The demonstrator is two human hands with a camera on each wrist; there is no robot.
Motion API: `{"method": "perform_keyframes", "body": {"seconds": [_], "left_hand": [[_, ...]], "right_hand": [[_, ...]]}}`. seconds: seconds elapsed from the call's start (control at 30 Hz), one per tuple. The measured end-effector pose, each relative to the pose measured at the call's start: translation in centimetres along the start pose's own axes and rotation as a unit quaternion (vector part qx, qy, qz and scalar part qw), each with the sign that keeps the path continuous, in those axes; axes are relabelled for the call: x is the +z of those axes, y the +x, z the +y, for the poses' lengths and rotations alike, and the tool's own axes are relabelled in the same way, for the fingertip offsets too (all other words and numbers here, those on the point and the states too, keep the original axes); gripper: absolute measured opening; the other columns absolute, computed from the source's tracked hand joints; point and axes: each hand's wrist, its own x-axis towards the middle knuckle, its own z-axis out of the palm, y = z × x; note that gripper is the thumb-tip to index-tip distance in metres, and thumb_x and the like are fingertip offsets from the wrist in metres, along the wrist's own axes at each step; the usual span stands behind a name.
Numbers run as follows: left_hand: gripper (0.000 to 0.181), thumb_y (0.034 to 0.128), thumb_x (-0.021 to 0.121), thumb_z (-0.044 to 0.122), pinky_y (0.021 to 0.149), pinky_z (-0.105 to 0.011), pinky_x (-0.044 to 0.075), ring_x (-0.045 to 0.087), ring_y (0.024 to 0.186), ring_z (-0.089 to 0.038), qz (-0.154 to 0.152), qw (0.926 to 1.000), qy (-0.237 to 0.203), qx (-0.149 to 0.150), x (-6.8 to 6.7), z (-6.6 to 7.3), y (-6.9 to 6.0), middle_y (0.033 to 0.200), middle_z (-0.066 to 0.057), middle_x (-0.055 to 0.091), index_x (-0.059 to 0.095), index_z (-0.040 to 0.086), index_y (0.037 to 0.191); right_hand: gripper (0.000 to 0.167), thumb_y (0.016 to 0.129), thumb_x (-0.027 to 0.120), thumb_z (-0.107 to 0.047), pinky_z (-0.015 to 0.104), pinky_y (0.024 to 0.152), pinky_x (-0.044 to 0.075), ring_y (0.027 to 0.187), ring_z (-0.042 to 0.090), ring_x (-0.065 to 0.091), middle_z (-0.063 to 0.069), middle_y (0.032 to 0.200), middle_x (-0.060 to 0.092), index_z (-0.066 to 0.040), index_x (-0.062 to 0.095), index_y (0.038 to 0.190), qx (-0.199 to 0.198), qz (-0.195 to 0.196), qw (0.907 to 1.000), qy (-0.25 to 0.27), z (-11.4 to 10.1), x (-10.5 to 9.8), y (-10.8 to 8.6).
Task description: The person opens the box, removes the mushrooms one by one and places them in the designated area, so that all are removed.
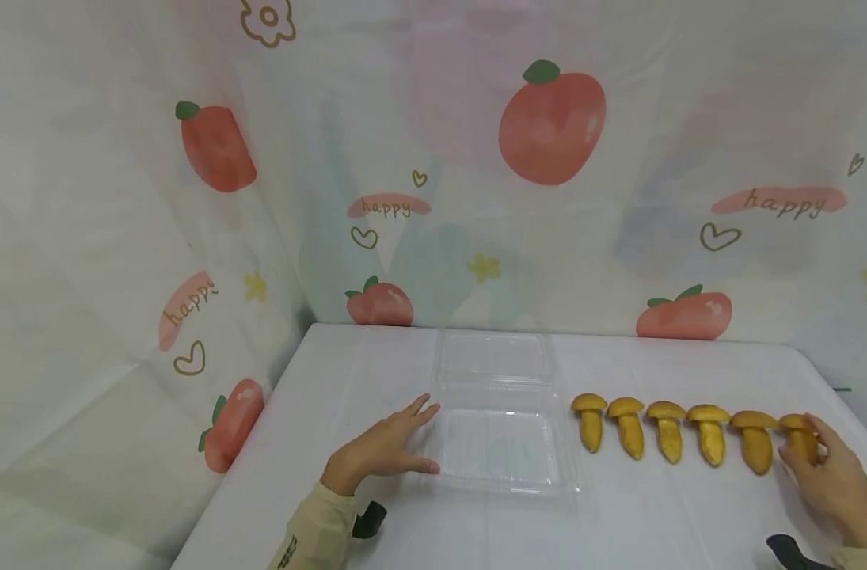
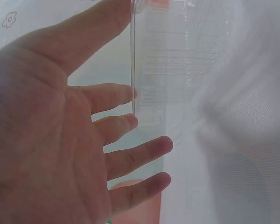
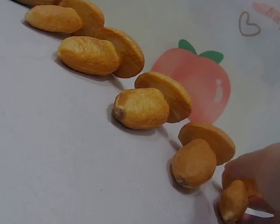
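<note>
Several yellow-brown mushrooms [image 1: 709,435] lie in a row on the table, caps toward the wall. At the right end, my right hand [image 1: 832,476] holds the last mushroom [image 1: 802,440] between thumb and fingers. In the right wrist view, the thumb [image 3: 275,172] hides part of that mushroom [image 3: 234,201]. A clear plastic clamshell box [image 1: 500,484] stands with its lid [image 1: 493,356] folded back toward the wall. With fingers spread, my left hand [image 1: 386,447] rests against the box's left side. The box wall [image 2: 133,60] shows edge-on at the left fingertips in the left wrist view.
A white cloth covers the table [image 1: 504,530]. Behind it and on the left hang printed curtains [image 1: 447,142] with red fruit. Black straps show near both wrists, one beside the left sleeve [image 1: 312,526].
</note>
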Motion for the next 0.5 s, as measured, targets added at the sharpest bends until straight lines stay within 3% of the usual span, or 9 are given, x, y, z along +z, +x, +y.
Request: {"method": "perform_keyframes", "body": {"seconds": [0.17, 0.5], "left_hand": [[0.096, 0.0864, 0.078, 0.046, 0.118, -0.066, 0.029, 0.029, 0.154, -0.037, -0.001, 1.0000, -0.001, 0.005, -0.1, 0.1, -0.1, 0.171, -0.014, 0.016, 0.028, 0.012, 0.161], [0.096, 0.0862, 0.079, 0.046, 0.119, -0.065, 0.028, 0.029, 0.154, -0.037, -0.002, 1.0000, 0.001, -0.002, 0.0, 0.3, -0.2, 0.171, -0.014, 0.016, 0.028, 0.012, 0.161]], "right_hand": [[0.073, 0.109, 0.039, -0.027, 0.074, 0.110, 0.028, 0.138, 0.066, 0.020, 0.044, 0.156, 0.005, 0.006, -0.003, 0.158, 0.030, -0.012, 0.9994, 0.009, -0.3, -0.3, 0.1], [0.075, 0.102, 0.043, -0.027, 0.074, 0.112, 0.027, 0.143, 0.064, 0.018, 0.045, 0.155, 0.012, 0.008, 0.004, 0.157, 0.053, 0.001, 0.9985, -0.009, -1.2, -1.5, -0.5]]}}
